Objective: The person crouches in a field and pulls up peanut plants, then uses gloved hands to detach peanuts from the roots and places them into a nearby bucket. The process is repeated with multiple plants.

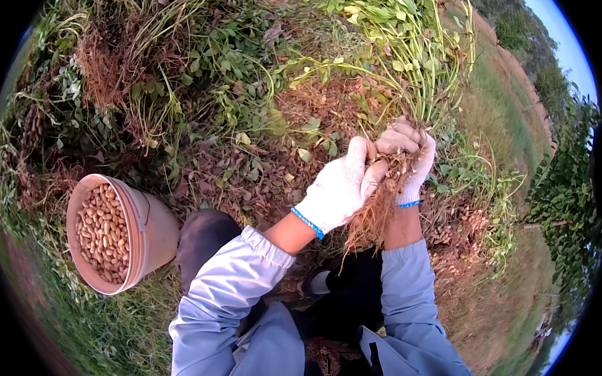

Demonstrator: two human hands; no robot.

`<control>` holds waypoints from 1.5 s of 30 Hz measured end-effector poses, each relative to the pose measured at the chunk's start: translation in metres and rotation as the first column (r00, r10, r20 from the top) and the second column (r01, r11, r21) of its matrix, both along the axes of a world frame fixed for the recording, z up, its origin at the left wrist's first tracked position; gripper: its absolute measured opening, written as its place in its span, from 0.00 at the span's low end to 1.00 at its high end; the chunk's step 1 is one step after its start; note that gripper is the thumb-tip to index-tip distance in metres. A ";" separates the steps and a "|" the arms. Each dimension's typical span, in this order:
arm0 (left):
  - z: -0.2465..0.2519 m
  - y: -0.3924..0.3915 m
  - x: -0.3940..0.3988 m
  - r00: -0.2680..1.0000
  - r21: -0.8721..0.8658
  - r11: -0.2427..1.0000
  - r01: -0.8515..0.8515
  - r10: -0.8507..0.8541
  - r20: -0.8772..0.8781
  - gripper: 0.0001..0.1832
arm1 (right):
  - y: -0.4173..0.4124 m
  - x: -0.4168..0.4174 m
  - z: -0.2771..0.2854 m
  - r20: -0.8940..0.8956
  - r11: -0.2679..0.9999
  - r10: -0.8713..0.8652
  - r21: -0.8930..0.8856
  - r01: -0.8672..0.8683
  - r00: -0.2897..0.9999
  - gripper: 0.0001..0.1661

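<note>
Both hands wear white knitted gloves with blue cuffs. My right hand (pixel 409 152) grips a bunch of uprooted peanut plants (pixel 421 74) at the stem base, its fingers curled round it. The green stems and leaves point away from me, and the reddish roots (pixel 376 220) hang back towards my lap. Close beside it, my left hand (pixel 348 179) has thumb and fingers at the root crown; whether a pod is between them cannot be told. A pale plastic bucket (pixel 156 233) stands at the left, tilted in view, with many peanut pods (pixel 105 234) inside.
Heaped peanut plants (pixel 227 66) with exposed roots lie ahead and to the left. Loose peanut pods (pixel 449 230) lie on the ground at the right, beside green stems. My bent knee (pixel 208 236) is next to the bucket. Grass and bushes (pixel 569 193) stand farther right.
</note>
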State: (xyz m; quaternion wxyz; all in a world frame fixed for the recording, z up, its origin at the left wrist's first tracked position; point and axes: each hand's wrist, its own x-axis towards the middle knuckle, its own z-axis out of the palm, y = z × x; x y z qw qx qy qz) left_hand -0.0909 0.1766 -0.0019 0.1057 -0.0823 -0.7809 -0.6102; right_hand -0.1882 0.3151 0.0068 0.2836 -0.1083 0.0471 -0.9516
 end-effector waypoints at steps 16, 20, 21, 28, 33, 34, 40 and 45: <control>-0.007 -0.009 -0.003 0.918 0.882 0.471 0.028 -0.362 0.164 0.18 | -0.018 0.009 0.008 0.009 0.998 0.065 -0.018 -0.064 0.998 0.11; -0.013 -0.007 -0.001 0.901 0.955 0.295 -0.023 -0.408 0.148 0.11 | -0.019 0.010 0.006 0.012 0.999 0.042 -0.025 -0.042 0.999 0.11; -0.013 -0.004 -0.001 0.903 0.963 0.266 -0.051 -0.400 0.158 0.11 | -0.019 0.009 0.006 0.021 0.999 0.035 -0.026 -0.034 0.999 0.12; -0.011 -0.019 -0.007 0.961 0.689 0.711 0.141 -0.265 0.076 0.12 | -0.018 0.006 0.009 0.003 0.988 -0.081 0.133 0.080 0.997 0.13; -0.010 -0.010 -0.004 0.946 0.858 0.513 -0.016 -0.271 0.180 0.12 | -0.026 0.011 0.011 0.020 0.987 -0.093 0.131 0.090 0.995 0.13; -0.012 -0.008 -0.003 0.938 0.906 0.419 -0.063 -0.285 0.197 0.12 | -0.028 0.012 0.012 0.027 0.990 -0.091 0.112 0.088 0.995 0.13; -0.008 0.000 -0.003 0.924 0.960 0.189 -0.206 -0.285 0.254 0.13 | -0.027 0.005 0.002 0.047 1.000 -0.018 0.002 0.018 0.999 0.14; -0.021 -0.014 -0.001 0.940 0.899 0.425 0.106 -0.338 0.050 0.14 | -0.021 0.000 0.002 0.009 0.998 -0.001 0.065 0.000 1.000 0.11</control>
